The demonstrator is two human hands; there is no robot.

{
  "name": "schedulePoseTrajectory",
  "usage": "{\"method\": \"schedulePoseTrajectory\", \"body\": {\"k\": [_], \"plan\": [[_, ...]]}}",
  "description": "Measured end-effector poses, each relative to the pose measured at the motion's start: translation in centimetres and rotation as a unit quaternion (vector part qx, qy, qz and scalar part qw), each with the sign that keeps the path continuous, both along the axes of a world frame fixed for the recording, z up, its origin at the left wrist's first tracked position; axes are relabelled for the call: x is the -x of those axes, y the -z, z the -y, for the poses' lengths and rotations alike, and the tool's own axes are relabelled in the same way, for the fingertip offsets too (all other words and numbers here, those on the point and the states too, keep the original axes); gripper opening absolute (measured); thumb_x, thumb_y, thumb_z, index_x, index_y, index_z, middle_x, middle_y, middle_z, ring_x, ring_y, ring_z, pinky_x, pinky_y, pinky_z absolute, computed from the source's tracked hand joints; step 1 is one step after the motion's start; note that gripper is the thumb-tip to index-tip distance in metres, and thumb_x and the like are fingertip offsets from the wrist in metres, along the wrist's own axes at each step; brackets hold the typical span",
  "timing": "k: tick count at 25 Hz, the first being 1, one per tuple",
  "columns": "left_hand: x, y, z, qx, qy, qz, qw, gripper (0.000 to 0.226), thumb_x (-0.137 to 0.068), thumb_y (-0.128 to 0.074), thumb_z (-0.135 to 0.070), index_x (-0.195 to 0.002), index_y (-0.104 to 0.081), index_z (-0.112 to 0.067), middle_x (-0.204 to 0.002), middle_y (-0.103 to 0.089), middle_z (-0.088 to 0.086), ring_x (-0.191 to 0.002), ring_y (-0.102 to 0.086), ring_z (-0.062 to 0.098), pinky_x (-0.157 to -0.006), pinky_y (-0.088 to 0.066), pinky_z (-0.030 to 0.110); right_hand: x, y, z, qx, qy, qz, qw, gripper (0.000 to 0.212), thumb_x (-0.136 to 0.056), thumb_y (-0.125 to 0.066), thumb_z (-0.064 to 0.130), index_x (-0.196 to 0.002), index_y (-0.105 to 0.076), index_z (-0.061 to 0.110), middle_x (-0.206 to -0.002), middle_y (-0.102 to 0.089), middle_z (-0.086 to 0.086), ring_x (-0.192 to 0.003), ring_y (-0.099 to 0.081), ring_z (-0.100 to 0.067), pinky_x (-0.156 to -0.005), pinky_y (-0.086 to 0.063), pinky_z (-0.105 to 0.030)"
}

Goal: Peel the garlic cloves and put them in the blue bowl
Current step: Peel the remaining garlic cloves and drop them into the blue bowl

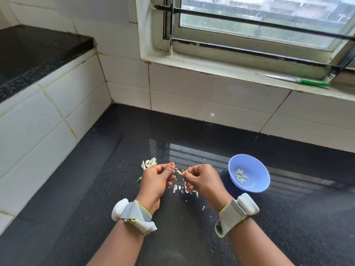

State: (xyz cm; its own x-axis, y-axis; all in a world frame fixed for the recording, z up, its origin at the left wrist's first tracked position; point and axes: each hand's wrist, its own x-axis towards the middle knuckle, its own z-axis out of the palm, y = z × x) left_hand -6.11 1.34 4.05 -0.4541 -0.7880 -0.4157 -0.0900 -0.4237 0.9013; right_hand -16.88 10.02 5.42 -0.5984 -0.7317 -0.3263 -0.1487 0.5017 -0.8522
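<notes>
Peeling goes best with short pulls: the left hand (156, 177) pinches one clove (179, 172) above the tabletop (115, 189) while the right hand (199, 179) pinches its skin at the tip. Keep both grips tight, then drop it into the bowl (255, 169) just right, beside the peeled ones.

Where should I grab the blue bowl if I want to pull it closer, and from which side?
Pinch the blue bowl at its near right rim, coming from the right with the right hand. It looks tilted, and its open, thin rim takes a thumb inside and fingers outside, clear of the peeled cloves in it.
</notes>
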Motion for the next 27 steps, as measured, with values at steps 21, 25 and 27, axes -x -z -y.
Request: {"method": "schedulePoseTrajectory", "body": {"k": [21, 25, 27], "plan": [[-0.4, 0.0, 3.4, 0.403, 0.148, 0.381, 0.819, 0.01, -0.088, -0.063, -0.025, -0.089, -0.071, -0.021, -0.098, -0.068, 0.004, -0.095, -0.062, 0.025, -0.077, -0.046, 0.033, 1.2, 1.0, -0.3, 0.057, 0.028, -0.055, 0.996, 0.009, -0.085, -0.074, 0.009, -0.091, -0.077, 0.015, -0.074, -0.075, -0.001, -0.062, -0.064, -0.003, -0.07, -0.06, -0.027], [-0.5, 0.3, 3.4, 0.408, 0.144, 0.387, 0.814, 0.009, -0.085, -0.067, -0.025, -0.092, -0.071, -0.021, -0.1, -0.067, 0.003, -0.098, -0.062, 0.025, -0.079, -0.047, 0.033, 1.5, 0.6, -0.8, 0.068, 0.027, -0.075, 0.994, 0.008, -0.084, -0.076, 0.015, -0.081, -0.077, 0.022, -0.068, -0.074, 0.004, -0.057, -0.062, -0.001, -0.058, -0.054, -0.018], [-0.6, 0.0, 3.1, 0.418, 0.136, 0.365, 0.821, 0.014, -0.083, -0.07, -0.028, -0.096, -0.07, -0.023, -0.096, -0.065, 0.001, -0.092, -0.062, 0.02, -0.076, -0.046, 0.031, 1.7, 0.7, -1.0, 0.07, 0.032, -0.08, 0.994, 0.007, -0.083, -0.077, 0.019, -0.077, -0.076, 0.023, -0.065, -0.072, 0.005, -0.055, -0.058, -0.002, -0.055, -0.05, -0.02]]}}
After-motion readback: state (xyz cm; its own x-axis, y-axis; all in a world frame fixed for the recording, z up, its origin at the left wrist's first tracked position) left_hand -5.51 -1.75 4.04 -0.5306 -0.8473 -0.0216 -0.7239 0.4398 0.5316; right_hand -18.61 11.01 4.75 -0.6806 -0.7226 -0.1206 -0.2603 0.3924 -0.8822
